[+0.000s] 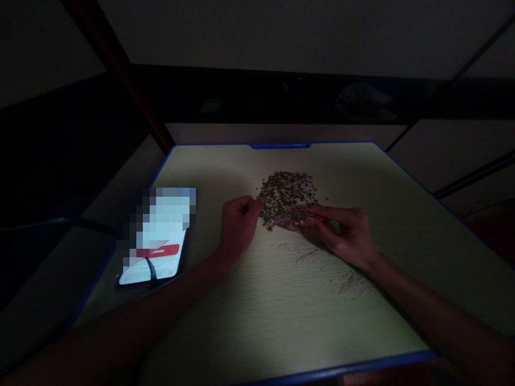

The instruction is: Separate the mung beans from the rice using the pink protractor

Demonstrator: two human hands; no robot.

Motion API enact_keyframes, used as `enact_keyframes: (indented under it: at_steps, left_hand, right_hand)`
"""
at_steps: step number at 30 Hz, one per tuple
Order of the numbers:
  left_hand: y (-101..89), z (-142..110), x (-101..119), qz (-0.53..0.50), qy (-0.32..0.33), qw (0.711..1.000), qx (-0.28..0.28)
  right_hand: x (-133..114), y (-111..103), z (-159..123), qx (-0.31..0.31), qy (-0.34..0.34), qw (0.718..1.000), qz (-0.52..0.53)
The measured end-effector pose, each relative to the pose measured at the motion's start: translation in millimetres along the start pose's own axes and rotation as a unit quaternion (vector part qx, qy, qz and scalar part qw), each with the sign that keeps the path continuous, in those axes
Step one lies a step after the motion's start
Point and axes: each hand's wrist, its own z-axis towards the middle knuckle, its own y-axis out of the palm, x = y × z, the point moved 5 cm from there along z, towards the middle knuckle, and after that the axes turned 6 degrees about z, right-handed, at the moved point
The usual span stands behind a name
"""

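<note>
A pile of small green beans or seeds mixed with pale grains (285,190) lies spread on the light wooden tabletop (241,321). My left hand (240,222) is closed in a fist at the pile's left edge, thumb against the curled fingers; whether anything is inside is hidden. From the right, my right hand (346,230) reaches to the near edge of the pile. Its fingers are pinched on a thin see-through piece (293,219), with pale grains showing at it. Nearer to me, small heaps of pale grains (311,257) are scattered below the right hand.
A lit phone or tablet (161,230) lies at the table's left side, a dark cable (151,271) crossing its screen. Blue edging (281,146) runs round the table. Behind it, a dark shelf holds a crumpled see-through bag (364,101). The room is dim.
</note>
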Motion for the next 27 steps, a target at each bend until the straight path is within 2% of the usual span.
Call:
enact_keyframes:
  at_steps: [8, 27]
  left_hand:
    - [0.3, 0.2, 0.6, 0.002, 0.006, 1.0, -0.003]
    - [0.1, 0.9, -0.3, -0.001, 0.011, 1.0, -0.002]
  right_hand:
    - [0.0, 1.0, -1.4, 0.004, -0.039, 0.999, -0.014]
    - [-0.9, 3.7, -1.7, -0.03, -0.051, 0.998, 0.014]
